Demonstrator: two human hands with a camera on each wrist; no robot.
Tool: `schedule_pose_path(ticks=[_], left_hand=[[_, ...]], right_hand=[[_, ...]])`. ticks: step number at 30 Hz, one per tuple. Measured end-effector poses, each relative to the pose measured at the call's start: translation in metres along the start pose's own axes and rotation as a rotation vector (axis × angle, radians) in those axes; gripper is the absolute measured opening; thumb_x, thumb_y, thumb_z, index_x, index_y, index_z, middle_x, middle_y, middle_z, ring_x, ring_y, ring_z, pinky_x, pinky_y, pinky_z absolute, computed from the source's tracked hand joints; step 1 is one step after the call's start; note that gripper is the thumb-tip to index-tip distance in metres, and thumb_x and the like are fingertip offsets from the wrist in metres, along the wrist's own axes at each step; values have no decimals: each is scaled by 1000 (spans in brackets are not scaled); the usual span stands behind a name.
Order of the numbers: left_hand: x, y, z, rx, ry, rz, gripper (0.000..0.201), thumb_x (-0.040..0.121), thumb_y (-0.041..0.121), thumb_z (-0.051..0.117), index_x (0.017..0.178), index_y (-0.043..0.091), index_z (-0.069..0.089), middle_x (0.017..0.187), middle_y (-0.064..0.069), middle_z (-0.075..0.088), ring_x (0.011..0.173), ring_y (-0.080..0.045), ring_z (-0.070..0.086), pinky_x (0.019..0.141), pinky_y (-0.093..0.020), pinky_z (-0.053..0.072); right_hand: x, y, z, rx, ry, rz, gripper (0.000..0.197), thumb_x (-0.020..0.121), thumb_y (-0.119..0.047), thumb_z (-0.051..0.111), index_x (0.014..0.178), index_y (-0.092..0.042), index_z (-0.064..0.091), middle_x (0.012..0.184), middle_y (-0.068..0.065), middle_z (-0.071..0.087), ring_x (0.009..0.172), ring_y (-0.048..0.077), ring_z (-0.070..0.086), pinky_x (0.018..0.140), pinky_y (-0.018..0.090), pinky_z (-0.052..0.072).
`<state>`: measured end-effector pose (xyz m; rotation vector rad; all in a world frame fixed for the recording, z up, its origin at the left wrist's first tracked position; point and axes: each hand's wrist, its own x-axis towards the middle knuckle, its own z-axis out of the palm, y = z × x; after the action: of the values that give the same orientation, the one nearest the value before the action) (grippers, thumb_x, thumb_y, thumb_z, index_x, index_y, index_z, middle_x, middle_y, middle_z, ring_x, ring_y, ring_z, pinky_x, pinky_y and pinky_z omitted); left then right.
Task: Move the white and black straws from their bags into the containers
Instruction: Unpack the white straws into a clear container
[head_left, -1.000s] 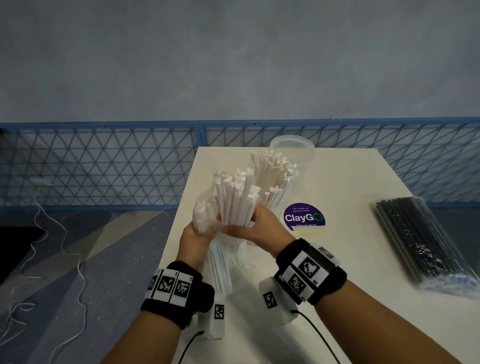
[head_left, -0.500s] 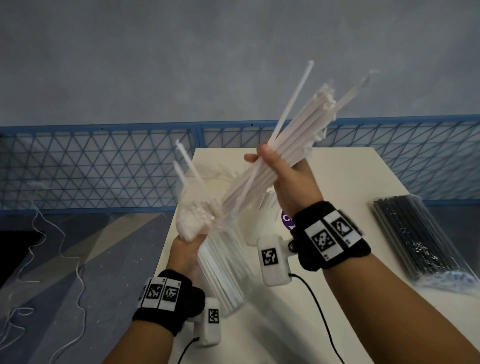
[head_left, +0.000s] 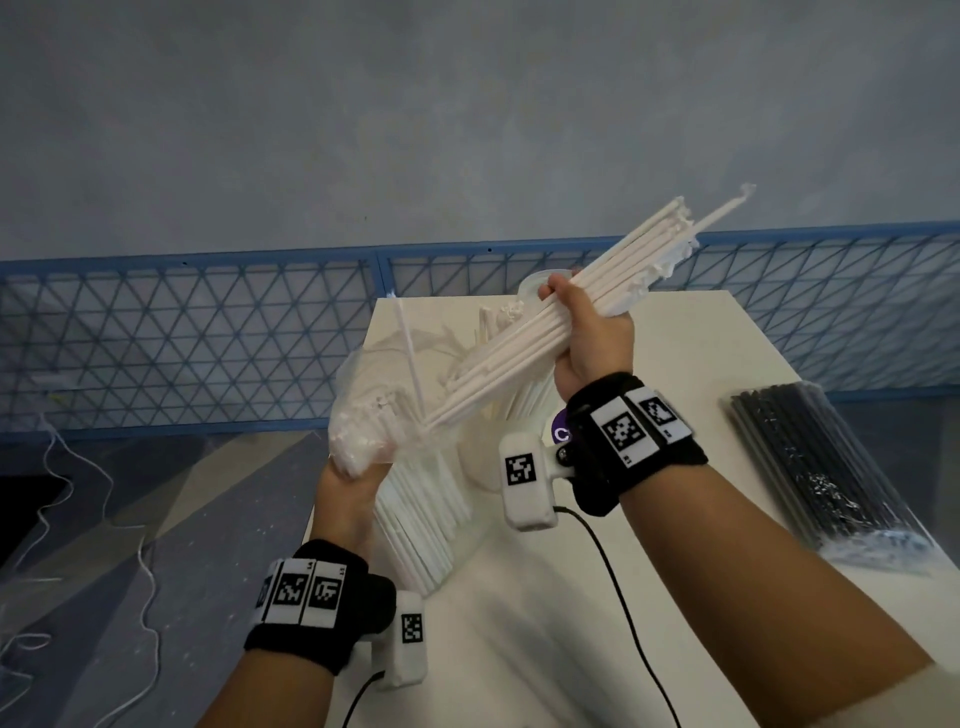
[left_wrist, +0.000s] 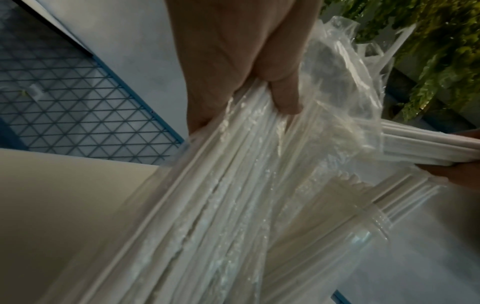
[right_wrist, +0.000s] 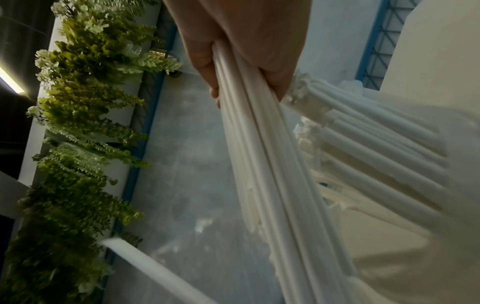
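My right hand grips a bundle of white straws, tilted up to the right, with its low ends still at the mouth of the clear bag. My left hand grips that bag near its top; more white straws remain inside and the bag's lower end rests on the table. Behind the bag stands a clear container holding white straws. A second clear container peeks out behind my right hand. The sealed bag of black straws lies at the right.
The cream table carries a purple round sticker near my right wrist. A blue mesh fence runs behind the table. White cord lies on the floor to the left. Black cables trail from both wrist cameras.
My right hand has drawn a bundle of white straws up and to the right out of the bag. My left hand has kept its hold on the bag and sunk slightly.
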<state>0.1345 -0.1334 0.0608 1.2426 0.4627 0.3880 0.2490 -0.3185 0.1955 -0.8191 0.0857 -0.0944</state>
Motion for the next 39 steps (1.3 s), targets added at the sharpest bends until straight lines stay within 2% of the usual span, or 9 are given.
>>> schedule_pose_path(ticks=[9,14,19,22,28,32,35,37,39], left_hand=[[17,-6,-14,-9,96,-3,78,45,56,87,114,29,63,115,-2,69,108,-26,64,99,-54,46],[15,-3,-5,-4,81,18,61,53,43,83,109,26,64,113,-3,69,107,-25,64,99,-53,46],[15,-4,-5,-6,28,25,66,54,43,85,113,22,64,112,-5,71,107,-26,66,96,-55,47],[17,-5,-8,-18,10,16,65,54,42,84,113,24,64,113,-4,70,108,-26,65,97,-53,48],[18,-4,-8,-13,-17,16,46,67,28,78,111,25,65,112,-3,71,107,-23,66,95,-49,49],[17,-2,-5,5,-21,26,48,63,33,80,109,25,66,112,-4,71,107,-23,65,96,-50,49],[17,-1,-3,7,-28,26,55,57,39,81,108,25,66,112,-5,71,107,-25,66,96,-52,48],[17,-1,-2,1,-35,28,57,57,39,80,110,25,65,114,-5,70,107,-25,66,96,-52,48],[16,-1,-1,2,-37,32,63,59,39,81,116,23,63,117,-5,69,110,-25,64,97,-52,47]], right_hand=[[15,-23,20,-330,-48,-310,18,80,-9,69,95,-14,59,76,-9,64,74,7,64,76,27,55],[15,16,12,-778,-161,-258,40,79,-17,71,114,-7,53,95,0,59,90,18,58,85,37,53],[20,23,0,-957,-129,-327,42,78,-19,72,114,-10,52,90,-7,57,81,12,56,82,29,49],[25,24,-11,-1105,-60,-412,45,72,-30,74,110,-14,55,109,0,57,101,23,57,94,42,46],[25,45,-34,-971,-306,-51,57,47,-72,75,95,-44,59,132,7,48,119,26,52,100,46,47],[15,44,-42,-876,-396,-105,79,51,-57,81,112,-60,30,147,3,22,131,20,41,109,43,38],[19,56,-57,-1001,-519,-146,122,47,-47,87,141,-34,10,153,3,8,139,13,23,114,18,23],[21,63,-61,-1186,-564,-232,121,50,-36,89,145,-15,17,152,6,8,131,-3,13,101,-6,9],[20,68,-60,-1221,-507,-325,103,53,-28,89,138,-9,34,143,9,25,123,-3,23,99,-4,17]])
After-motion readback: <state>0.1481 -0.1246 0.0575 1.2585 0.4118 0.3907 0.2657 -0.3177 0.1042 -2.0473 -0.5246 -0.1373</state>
